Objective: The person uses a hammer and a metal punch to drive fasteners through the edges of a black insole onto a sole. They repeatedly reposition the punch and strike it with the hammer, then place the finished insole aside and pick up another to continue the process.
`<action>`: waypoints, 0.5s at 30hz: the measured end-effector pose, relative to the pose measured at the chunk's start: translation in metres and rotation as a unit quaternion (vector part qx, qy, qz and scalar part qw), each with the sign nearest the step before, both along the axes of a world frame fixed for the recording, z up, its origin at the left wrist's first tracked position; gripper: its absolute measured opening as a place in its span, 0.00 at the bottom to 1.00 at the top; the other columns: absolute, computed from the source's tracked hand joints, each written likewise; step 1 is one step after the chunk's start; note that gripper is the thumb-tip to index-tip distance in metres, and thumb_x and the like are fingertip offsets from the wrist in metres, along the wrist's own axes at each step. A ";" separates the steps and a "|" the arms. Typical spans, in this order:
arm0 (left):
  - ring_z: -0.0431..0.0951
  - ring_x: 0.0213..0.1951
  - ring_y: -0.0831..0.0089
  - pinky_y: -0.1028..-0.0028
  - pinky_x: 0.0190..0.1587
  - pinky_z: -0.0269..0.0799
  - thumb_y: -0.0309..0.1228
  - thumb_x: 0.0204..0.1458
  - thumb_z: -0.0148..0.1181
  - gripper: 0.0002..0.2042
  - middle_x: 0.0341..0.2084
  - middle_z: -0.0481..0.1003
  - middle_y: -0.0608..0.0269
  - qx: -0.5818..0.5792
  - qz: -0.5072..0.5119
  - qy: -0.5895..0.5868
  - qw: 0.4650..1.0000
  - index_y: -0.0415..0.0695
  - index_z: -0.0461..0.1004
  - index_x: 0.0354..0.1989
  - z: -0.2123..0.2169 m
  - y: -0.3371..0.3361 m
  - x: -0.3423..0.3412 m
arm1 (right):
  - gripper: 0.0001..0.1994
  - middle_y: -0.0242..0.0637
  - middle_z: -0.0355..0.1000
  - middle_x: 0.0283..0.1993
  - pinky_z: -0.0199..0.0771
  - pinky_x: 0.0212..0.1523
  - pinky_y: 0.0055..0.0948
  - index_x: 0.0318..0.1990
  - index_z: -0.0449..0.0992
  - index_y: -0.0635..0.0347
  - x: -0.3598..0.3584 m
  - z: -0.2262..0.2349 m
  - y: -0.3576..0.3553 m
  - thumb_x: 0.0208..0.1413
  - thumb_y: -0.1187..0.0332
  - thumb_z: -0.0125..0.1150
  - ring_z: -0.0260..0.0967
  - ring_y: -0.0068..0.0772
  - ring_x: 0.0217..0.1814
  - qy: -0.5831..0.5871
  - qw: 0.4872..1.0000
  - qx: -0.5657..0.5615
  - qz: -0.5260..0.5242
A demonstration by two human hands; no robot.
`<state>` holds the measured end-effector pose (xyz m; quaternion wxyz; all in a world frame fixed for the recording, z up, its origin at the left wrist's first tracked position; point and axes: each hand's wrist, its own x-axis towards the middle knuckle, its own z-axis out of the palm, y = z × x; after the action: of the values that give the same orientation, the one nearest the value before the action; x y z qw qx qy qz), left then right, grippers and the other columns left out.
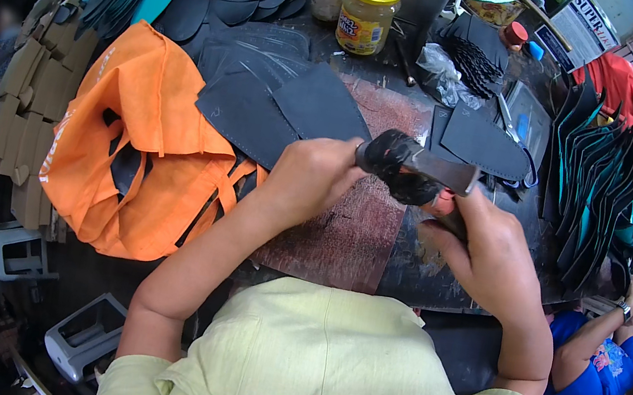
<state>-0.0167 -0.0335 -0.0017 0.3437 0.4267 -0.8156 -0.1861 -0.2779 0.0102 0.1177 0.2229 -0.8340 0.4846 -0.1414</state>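
My right hand (489,239) is closed around a hammer (448,172) whose metal head is wrapped in black tape around the middle. The head lies crosswise in front of me, above the reddish-brown worn board (343,235). To its left, my left hand (313,176) is closed, with fingertips beside the head's left end. What those fingers hold, if anything, is hidden behind the hammer. Black sole-shaped pieces (320,102) with stitch-like marks along the edges lie just beyond my left hand. More such dark pieces (487,141) rest beyond the hammer, on the right.
An orange bag (143,160) lies at the left edge of the table. Jars with yellow lids (366,17) stand at the back. Scissors (507,116) lie at the right, near stacked black and teal pieces (596,177). A person in blue (592,377) works at far right.
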 end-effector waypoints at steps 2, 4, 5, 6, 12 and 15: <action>0.81 0.34 0.48 0.57 0.38 0.76 0.33 0.60 0.66 0.10 0.29 0.79 0.48 0.057 0.026 0.007 0.998 0.38 0.78 0.36 -0.001 -0.004 0.004 | 0.20 0.56 0.76 0.39 0.75 0.42 0.44 0.54 0.73 0.66 -0.001 0.006 0.002 0.55 0.72 0.71 0.75 0.66 0.44 -0.030 0.999 0.000 -0.024; 0.81 0.34 0.48 0.58 0.38 0.76 0.33 0.60 0.66 0.10 0.29 0.79 0.48 0.076 0.010 0.036 0.996 0.38 0.78 0.35 -0.002 -0.007 0.006 | 0.20 0.54 0.78 0.41 0.76 0.45 0.40 0.54 0.73 0.68 -0.001 0.010 0.003 0.55 0.74 0.71 0.78 0.61 0.44 -0.077 0.996 0.011 -0.049; 0.81 0.34 0.48 0.58 0.38 0.75 0.33 0.60 0.66 0.10 0.29 0.80 0.47 0.088 0.004 0.050 0.995 0.38 0.78 0.35 -0.001 -0.008 0.007 | 0.21 0.53 0.79 0.41 0.77 0.45 0.40 0.55 0.73 0.68 0.000 0.011 0.003 0.55 0.74 0.70 0.79 0.59 0.44 -0.095 0.994 0.010 -0.053; 0.81 0.34 0.48 0.58 0.39 0.75 0.33 0.60 0.66 0.10 0.29 0.80 0.47 0.085 -0.003 0.050 0.995 0.37 0.78 0.35 -0.001 -0.009 0.007 | 0.21 0.52 0.79 0.42 0.77 0.46 0.39 0.55 0.73 0.69 0.000 0.012 0.004 0.55 0.75 0.70 0.79 0.58 0.44 -0.109 0.993 0.008 -0.054; 0.81 0.35 0.48 0.57 0.39 0.75 0.33 0.60 0.66 0.09 0.30 0.80 0.47 0.079 -0.023 0.038 0.996 0.38 0.78 0.37 0.002 -0.008 0.007 | 0.22 0.48 0.80 0.42 0.77 0.47 0.34 0.56 0.72 0.71 -0.006 0.016 0.007 0.54 0.78 0.69 0.81 0.46 0.43 -0.070 0.997 -0.014 -0.030; 0.81 0.35 0.48 0.57 0.39 0.75 0.33 0.59 0.66 0.09 0.30 0.80 0.48 0.080 -0.022 0.034 0.996 0.39 0.78 0.37 0.002 -0.008 0.006 | 0.22 0.45 0.79 0.42 0.77 0.45 0.31 0.56 0.73 0.72 -0.014 0.015 0.010 0.53 0.80 0.69 0.79 0.37 0.43 -0.099 0.995 -0.024 -0.015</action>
<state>-0.0102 -0.0412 0.0007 0.3318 0.4286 -0.7949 -0.2725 -0.2917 0.0200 0.1328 0.2471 -0.8135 0.4694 -0.2383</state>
